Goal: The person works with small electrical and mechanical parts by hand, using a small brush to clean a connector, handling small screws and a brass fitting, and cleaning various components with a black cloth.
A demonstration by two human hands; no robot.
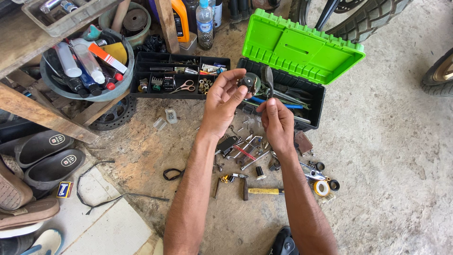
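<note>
Nearest us on the rough concrete floor [377,156] lie a yellow-handled hammer [262,191], tape rolls [322,187] and scattered metal bits. Above them our left hand [222,106] pinches a small round dark part [250,82] in its fingers, while our right hand [277,123] grips a thin dark strip [269,80] rising beside it. Just beyond sits the black toolbox [309,101], its ribbed green lid [302,47] open. Bare floor opens rightward toward a knobby tyre [368,19].
</note>
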